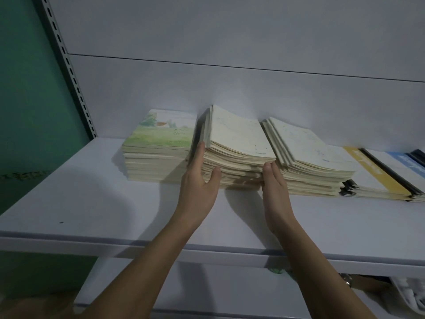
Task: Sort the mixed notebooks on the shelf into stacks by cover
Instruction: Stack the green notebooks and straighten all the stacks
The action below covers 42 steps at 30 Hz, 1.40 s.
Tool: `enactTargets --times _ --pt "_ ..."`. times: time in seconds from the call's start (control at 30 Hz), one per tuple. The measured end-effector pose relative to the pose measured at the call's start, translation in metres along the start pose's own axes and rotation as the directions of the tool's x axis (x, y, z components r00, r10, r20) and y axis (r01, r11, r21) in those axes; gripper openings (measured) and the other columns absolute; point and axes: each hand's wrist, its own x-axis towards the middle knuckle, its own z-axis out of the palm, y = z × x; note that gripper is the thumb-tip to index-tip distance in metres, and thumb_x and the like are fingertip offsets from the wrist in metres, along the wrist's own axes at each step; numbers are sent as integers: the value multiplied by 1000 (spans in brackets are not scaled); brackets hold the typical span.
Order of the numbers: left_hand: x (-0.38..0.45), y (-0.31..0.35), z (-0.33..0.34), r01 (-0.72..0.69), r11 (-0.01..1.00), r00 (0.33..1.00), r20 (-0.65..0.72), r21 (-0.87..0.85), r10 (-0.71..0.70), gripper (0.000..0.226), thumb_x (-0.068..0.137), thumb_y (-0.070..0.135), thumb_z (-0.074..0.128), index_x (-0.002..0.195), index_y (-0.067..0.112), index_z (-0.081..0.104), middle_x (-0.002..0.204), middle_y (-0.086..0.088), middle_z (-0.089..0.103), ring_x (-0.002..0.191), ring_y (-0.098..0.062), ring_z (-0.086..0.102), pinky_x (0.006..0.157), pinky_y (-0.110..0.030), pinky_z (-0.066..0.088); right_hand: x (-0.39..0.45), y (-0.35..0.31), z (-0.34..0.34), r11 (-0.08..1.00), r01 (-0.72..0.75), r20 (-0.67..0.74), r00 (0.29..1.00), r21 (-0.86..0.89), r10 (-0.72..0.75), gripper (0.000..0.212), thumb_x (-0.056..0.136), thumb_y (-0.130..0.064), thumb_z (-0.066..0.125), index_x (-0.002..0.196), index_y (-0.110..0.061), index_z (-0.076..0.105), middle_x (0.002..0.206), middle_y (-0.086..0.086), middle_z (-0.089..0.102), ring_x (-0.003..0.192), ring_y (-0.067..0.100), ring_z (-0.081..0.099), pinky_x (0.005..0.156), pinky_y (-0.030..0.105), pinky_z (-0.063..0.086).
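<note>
Three stacks of notebooks stand side by side on the white shelf [92,203]. The left stack [161,139] has a green meadow cover on top. The middle stack [239,137] shows a pale cream cover and leans a little. My left hand [200,178] lies flat against its left side with straight fingers, the thumb at its front edge. My right hand [274,187] presses straight fingers against its right front corner. The right cream stack [308,146] slopes down to the right.
Flat notebooks with a yellow band [377,171] and a blue band [407,164] and black spines lie at the far right. A slotted shelf upright [69,72] and a green wall [27,88] stand on the left. A lower shelf sits beneath.
</note>
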Motion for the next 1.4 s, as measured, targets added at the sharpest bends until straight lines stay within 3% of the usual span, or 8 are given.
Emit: enactTargets --times 0.1,0.2,0.3,0.67,0.83,0.93,1.1,1.4 --pt "-1 -11 1 31 996 999 -22 -82 -33 65 96 29 54 153 33 23 155 15 33 141 -2 30 117 -31 29 -1 4 -7 995 57 73 996 -84 -51 25 102 -26 41 123 -20 54 117 -12 61 106 4 55 93 25 41" --pt "-1 -27 -1 68 993 997 -33 -99 -71 69 89 40 53 152 34 25 152 12 39 140 -8 36 115 -44 33 -2 9 -12 959 143 85 988 -245 -126 15 98 -18 49 111 -24 53 96 -22 63 87 -10 56 74 9 41" --pt "4 -34 -1 86 993 996 -21 -85 -88 72 86 50 53 151 32 30 147 12 47 135 -9 44 112 -44 37 -2 9 -10 930 155 35 988 -333 -152 10 98 -20 50 90 -25 48 68 -18 52 64 -9 50 56 7 35" --pt "18 -29 7 8 999 992 -128 -42 -14 59 93 38 62 146 22 43 128 9 63 106 -15 64 99 -35 50 7 9 6 938 74 -155 979 -338 -133 32 100 -27 49 69 -23 46 65 -8 50 61 0 46 54 10 33" --pt "23 -26 10 3 1000 984 -176 -15 -5 52 92 30 64 141 16 51 128 3 65 108 -7 64 99 -33 50 14 9 13 946 39 -221 968 -321 -115 25 101 -24 47 87 -15 65 76 -6 60 72 11 51 57 22 31" --pt "23 -31 6 35 999 991 -125 -29 -38 59 91 32 65 145 17 45 133 4 61 111 -7 62 102 -35 48 13 10 11 957 39 -171 981 -286 -91 27 100 -27 48 83 -12 62 69 -4 55 66 8 48 53 12 32" --pt "24 -44 2 50 999 998 -29 3 -50 75 82 33 72 148 26 37 138 6 57 128 -12 52 108 -41 44 7 15 0 950 74 -21 996 -304 -84 26 96 -26 55 74 -14 45 72 8 53 66 16 49 55 20 31" --pt "25 -40 4 12 999 998 -54 -34 -14 59 93 18 64 147 17 41 137 4 58 122 -9 57 105 -37 47 14 15 9 939 32 -190 976 -341 -103 27 100 -23 48 76 -11 53 75 1 59 70 15 49 56 12 32"
